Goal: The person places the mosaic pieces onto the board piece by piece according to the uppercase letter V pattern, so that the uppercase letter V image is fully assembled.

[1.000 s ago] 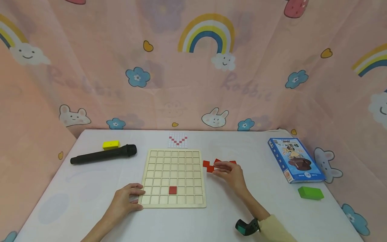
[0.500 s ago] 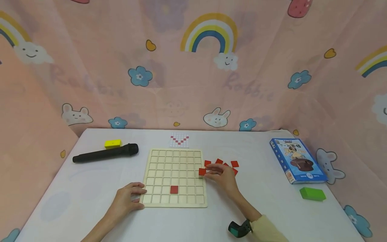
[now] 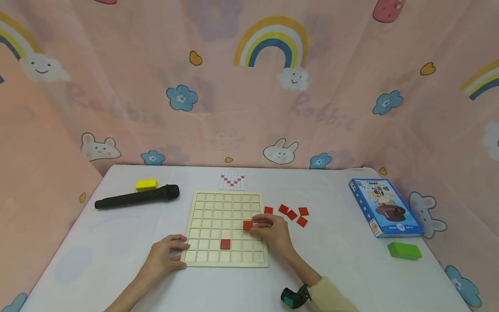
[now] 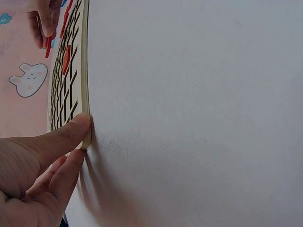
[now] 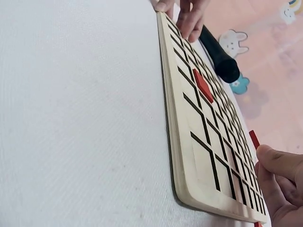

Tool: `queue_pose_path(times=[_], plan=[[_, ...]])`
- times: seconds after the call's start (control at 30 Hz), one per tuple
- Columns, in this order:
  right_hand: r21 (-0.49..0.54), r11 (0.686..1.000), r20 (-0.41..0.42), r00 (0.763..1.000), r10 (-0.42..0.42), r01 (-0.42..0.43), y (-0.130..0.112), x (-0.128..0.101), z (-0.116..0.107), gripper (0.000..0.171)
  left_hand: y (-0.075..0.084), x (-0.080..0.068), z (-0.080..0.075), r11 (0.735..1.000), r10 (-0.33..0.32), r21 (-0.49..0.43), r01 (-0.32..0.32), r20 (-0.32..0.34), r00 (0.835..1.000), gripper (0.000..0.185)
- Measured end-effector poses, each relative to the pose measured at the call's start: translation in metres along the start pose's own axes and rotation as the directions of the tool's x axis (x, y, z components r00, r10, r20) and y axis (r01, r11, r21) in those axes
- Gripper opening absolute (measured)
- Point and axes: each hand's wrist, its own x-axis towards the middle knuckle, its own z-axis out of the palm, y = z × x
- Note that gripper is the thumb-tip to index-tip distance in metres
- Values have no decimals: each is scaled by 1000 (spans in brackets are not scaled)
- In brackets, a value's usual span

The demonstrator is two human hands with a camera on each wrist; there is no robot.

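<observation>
A pale wooden grid board [image 3: 224,263] lies on the table, with one red square tile [image 3: 225,244] in a cell near its front. My left hand [image 3: 165,253] pinches the board's front left corner between thumb and fingers, as the left wrist view [image 4: 52,161] shows from close by. Between the thumb and fingers of my right hand [image 3: 274,234] is another red tile [image 3: 247,225], held above the right part of the board. In the right wrist view this held tile [image 5: 254,138] stands edge-on, apart from the board's surface.
Several loose red tiles [image 3: 292,214] lie right of the board. Behind it is a small printed card [image 3: 231,180] with a red V pattern. A black microphone [image 3: 136,198] and yellow block [image 3: 146,185] lie left; a blue box [image 3: 383,208] and green block [image 3: 404,251] lie right.
My right hand has gone from the loose tiles leftward over the board, now carrying a red tile. My left hand stays at the board's corner. The head view has shifted slightly.
</observation>
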Motion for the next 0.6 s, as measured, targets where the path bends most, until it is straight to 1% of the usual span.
queue_pose_path(times=[0.13,0.37,0.6], plan=[[-11,1000,23,1000,-14,14,-3,-1,7,30,-1,1,1,1000,3,5,-3,-1,1000,42],[-18,999,68,997,-36,38,-7,-2,19,28,-1,1,2,999,-24,29,24,-3,1000,42],[-28,995,99,991,-93,96,-14,0,29,29,0,1,0,1000,-6,26,6,-3,1000,43]])
